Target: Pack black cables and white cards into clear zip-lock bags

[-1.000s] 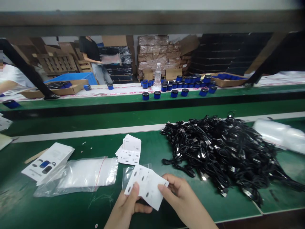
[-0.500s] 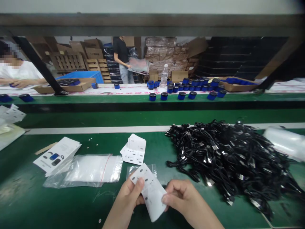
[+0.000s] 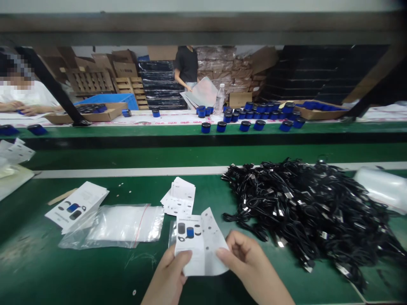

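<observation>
Between my two hands is a printed paper leaflet, partly opened along a crease, with pictures of a dark and a blue round device on its left panel. My left hand pinches its lower left edge, thumb on top. My right hand grips the right edge between thumb and fingers. Just beyond the leaflet lies a small stack of folded leaflets. A clear plastic bag is partly hidden behind the held leaflet. To the left, a clear zip bag lies beside more printed leaflets.
A large heap of black USB cables covers the right of the green bench. A clear plastic roll lies beyond it. Blue-and-black round devices line the raised shelf near a bottle. Two people work across from me.
The leaflet has been turned and unfolded, so its picture panel now faces me. My hands stay close together. Behind the shelf, the standing person has moved right with the sheets.
</observation>
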Available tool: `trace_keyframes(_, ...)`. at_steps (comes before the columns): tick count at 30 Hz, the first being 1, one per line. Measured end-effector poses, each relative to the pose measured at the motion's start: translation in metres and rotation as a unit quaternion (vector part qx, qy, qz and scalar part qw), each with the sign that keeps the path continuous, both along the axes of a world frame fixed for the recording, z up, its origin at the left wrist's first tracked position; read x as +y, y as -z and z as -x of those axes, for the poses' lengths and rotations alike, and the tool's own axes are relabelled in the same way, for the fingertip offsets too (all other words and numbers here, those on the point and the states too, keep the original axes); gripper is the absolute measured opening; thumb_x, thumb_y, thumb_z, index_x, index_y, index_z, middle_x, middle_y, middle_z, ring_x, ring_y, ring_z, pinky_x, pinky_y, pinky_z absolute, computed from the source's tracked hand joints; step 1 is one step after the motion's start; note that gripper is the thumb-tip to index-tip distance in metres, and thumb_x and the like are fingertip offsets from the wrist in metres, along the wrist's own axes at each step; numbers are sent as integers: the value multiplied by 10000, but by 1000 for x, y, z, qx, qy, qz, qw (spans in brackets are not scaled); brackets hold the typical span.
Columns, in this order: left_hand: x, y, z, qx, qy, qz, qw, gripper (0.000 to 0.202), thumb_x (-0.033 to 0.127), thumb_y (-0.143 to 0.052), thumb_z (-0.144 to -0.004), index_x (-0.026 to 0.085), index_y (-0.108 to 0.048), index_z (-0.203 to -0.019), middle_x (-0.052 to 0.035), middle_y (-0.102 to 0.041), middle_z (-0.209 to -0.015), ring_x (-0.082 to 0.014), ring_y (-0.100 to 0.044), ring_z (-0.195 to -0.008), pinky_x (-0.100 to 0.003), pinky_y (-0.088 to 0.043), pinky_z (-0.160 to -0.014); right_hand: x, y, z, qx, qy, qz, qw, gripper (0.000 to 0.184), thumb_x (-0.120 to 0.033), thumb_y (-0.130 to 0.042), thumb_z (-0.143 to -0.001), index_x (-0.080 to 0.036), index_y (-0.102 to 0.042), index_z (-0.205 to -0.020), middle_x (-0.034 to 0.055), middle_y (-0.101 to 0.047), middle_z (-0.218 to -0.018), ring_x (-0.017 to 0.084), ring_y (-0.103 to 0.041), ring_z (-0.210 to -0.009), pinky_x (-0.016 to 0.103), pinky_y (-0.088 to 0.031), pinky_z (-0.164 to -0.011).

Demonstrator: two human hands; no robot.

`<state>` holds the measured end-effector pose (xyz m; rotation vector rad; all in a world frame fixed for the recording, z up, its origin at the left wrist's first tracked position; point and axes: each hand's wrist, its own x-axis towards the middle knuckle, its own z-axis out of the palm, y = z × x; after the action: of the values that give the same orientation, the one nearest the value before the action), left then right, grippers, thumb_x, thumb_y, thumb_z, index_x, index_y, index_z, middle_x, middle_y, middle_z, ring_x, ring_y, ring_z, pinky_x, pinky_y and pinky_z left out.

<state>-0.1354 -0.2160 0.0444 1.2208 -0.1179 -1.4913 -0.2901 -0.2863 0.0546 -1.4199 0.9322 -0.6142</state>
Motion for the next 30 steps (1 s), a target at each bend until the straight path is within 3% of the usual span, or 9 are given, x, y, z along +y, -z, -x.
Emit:
trace_keyframes(4, -5, -15, -1, -13, -59, -110, 992, 376, 236, -670, -751, 188, -503, -1085, -66, -699, -987, -243, -616, -1020, -322, -540, -806, -5, 5, 9, 19, 35, -26, 999, 315, -476, -593, -763, -173, -516, -721, -21, -494, -637, 121, -431, -586, 231, -330, -528)
trace_keyframes(8, -10, -33, 3, -2, -105, -93, 990, 332, 238, -596, -826, 193, -491, -1137, -86, -690, -1030, -244, -623, -1021, -350, -549, -820, -7, 6, 11, 7, 48, -38, 998, 350, -488, -579, -775, -166, -519, -654, 2, -552, -654, 144, -486, -623, 242, -367, -556)
trace_keyframes(12, -11, -43, 6, -8, -110, -83, 990, 391, 183, -571, -839, 200, -465, -1215, -89, -676, -1079, -253, -636, -997, -378, -551, -832, -8, 4, 11, -38, 34, -72, 996, 342, -484, -601, -767, -167, -531, -662, 13, -594, -670, 170, -544, -664, 264, -418, -611)
trace_keyframes(18, -8, -25, -1, -10, -108, -80, 991, 460, 202, -605, -818, 184, -445, -1249, -111, -665, -1105, -249, -604, -1058, -390, -512, -896, -4, 2, 6, -61, 37, -71, 995, 293, -454, -626, -758, -166, -617, -810, 61, -675, -832, 199, -597, -750, 303, -474, -699)
trace_keyframes(21, -3, -16, -5, 55, -84, -50, 994, 423, 437, -592, -799, 197, -559, -1147, -87, -673, -1098, -253, -578, -1096, -375, -502, -899, -1, 8, 3, -51, 55, -57, 996, 312, -469, -616, -765, -158, -622, -777, 58, -666, -768, 192, -587, -697, 287, -471, -629)
trace_keyframes(23, -1, -15, -6, 114, -36, 26, 992, 579, 651, -464, -770, 172, -643, -1041, -108, -677, -1079, -280, -561, -1113, -392, -493, -899, 1, 12, 1, -58, 55, -59, 995, 310, -462, -617, -771, -155, -632, -814, 54, -664, -767, 183, -580, -686, 276, -462, -618)
trace_keyframes(25, -1, -14, -5, 140, 17, 94, 985, 726, 751, -380, -726, 151, -669, -1017, -133, -676, -1069, -307, -552, -1115, -421, -484, -895, 2, 15, 1, -72, 47, -74, 994, 320, -455, -625, -771, -153, -642, -876, 57, -671, -794, 181, -582, -697, 266, -453, -613)
trace_keyframes(27, -2, -12, -3, 94, 51, 111, 988, 654, 697, -540, -678, 176, -657, -1055, -121, -683, -1048, -306, -583, -1062, -408, -500, -850, 2, 15, 0, -75, 45, -85, 993, 329, -458, -635, -763, -149, -651, -876, 54, -671, -780, 178, -581, -687, 256, -445, -597)
trace_keyframes(30, -3, -4, -1, -88, 68, 118, 987, 521, 485, -752, -611, 200, -661, -1038, -85, -707, -963, -232, -653, -858, -289, -522, -706, 3, 10, 0, -65, 8, -73, 995, 325, -466, -640, -756, -144, -666, -801, 36, -652, -702, 167, -560, -639, 248, -431, -570)
